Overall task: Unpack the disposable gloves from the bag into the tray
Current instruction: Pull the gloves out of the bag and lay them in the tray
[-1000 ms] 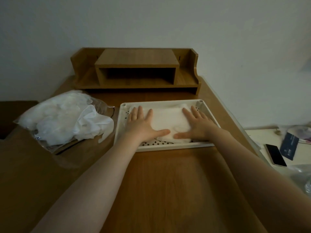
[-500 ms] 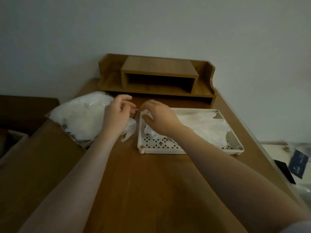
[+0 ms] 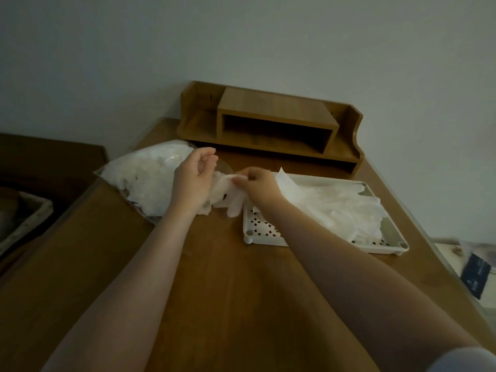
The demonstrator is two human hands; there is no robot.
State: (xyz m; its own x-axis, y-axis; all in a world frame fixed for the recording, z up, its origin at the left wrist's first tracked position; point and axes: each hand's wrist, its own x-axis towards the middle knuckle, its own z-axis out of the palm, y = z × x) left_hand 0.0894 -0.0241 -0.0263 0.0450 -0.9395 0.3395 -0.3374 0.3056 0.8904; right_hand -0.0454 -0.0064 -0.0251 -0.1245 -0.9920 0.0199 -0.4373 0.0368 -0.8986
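A clear plastic bag [image 3: 145,181] full of white disposable gloves lies at the left of the wooden desk. To its right stands a white perforated tray [image 3: 268,232] with a flat pile of gloves [image 3: 343,208] in it. My right hand [image 3: 257,186] pinches one white glove [image 3: 232,202] by its cuff between the bag and the tray's left edge; the glove's fingers hang down. My left hand [image 3: 194,181] sits at the bag's mouth with fingers curled, and whether it holds the bag I cannot tell.
A wooden desk shelf [image 3: 271,124] stands against the wall behind the tray. Right of the desk, a lower surface holds a dark card or packet [image 3: 477,275]. A dark piece of furniture [image 3: 40,170] sits to the left.
Both hands left the pile in the tray and went to the bag. My right hand has pinched a glove and drawn it out toward the tray. The camera view shifted left.
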